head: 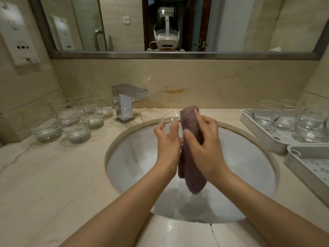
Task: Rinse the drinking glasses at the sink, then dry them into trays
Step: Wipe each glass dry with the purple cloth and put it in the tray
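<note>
Your two bare forearms reach in from the bottom edge and meet over the round white sink (135, 157). Your left hand (168, 141) is closed around a clear drinking glass (170, 120), fingers wrapped on its side, the rim tilted up and away toward the wall. Your right hand (204, 145) grips a purple cloth (190, 122), pressing it against the glass; the cloth's upper end rises above the rim and its lower end hangs down between your wrists over the basin.

On the beige marble counter (53, 175) to your left, a cluster of clear glasses (73, 125) stands upright, close together, beside the chrome faucet (124, 102) at the back edge of the sink.

To your right, a white tray (258, 138) holds several more glasses (309, 124), upright and near one another. A second white tray (306, 168) with a perforated floor lies just in front of it, touching or nearly touching; you cannot tell which.

Above the counter, the mirror (178, 32) reflects a white headset, and a white wall dispenser (16, 34) hangs at the far left.
</note>
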`<state>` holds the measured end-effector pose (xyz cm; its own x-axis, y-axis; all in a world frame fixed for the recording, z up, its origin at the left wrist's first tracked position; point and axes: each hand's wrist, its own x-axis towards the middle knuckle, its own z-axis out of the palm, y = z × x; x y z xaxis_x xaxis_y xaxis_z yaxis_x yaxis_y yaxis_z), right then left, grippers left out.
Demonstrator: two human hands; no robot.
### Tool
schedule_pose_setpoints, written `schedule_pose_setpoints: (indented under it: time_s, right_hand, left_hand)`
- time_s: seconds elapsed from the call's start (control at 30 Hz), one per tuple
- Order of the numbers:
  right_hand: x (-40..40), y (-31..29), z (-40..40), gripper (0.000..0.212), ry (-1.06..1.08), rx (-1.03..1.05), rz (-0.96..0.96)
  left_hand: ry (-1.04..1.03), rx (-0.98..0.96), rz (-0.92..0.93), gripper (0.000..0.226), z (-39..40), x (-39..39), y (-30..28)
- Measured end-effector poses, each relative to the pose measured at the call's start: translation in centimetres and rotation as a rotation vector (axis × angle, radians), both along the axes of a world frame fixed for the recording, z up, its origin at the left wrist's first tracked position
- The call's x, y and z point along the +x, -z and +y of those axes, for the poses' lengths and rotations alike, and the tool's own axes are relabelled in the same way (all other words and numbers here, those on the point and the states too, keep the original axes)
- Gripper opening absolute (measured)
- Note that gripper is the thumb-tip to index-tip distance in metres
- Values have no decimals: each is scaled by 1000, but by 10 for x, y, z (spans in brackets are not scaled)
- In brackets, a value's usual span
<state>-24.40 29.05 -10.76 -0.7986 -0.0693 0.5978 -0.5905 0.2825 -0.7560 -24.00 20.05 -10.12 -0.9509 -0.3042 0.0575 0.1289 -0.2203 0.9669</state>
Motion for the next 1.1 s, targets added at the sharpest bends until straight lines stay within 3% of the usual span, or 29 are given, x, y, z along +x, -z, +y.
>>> schedule_pose_setpoints:
  time_s: [0.07,0.17,0.23,0.3,0.4,0.47,0.57,0.7,0.8,0.9,1.0,1.1]
  right_hand:
    - [-2,13,-7,61,33,154,157]
    - [-5,10,-7,52,101,-19,159]
    - [-8,-1,1,32,104,-219,10]
    - [-9,-9,10,18,20,-429,-261]
    - [-11,-18,18,26,-144,-759,-643]
    - [-12,-21,18,33,-171,-801,-711]
    - [-12,-20,16,26,-80,-763,-689]
    - [-11,-20,16,19,-40,-575,-555]
    - [-4,-11,10,31,15,-232,-188]
    - [0,9,-4,53,75,88,174]
    - [-2,15,-11,54,154,5,212]
    - [-4,0,-2,30,143,-288,18]
  left_hand:
    - [-32,43,-21,50,-2,-2,2]
    - [38,57,13,67,5,4,-1]
    - [122,54,21,78,13,8,-2]
    - [156,30,32,70,17,9,1]
    - [187,-87,85,71,17,6,6]
    - [214,-132,109,79,14,6,3]
    - [200,-271,76,87,8,3,3]
    - [83,-277,105,60,3,0,4]
    - [56,-59,44,44,1,-5,4]
    - [-13,70,0,61,0,-8,8]
    - [-15,53,42,80,5,-2,4]
    - [116,9,37,67,13,2,5]
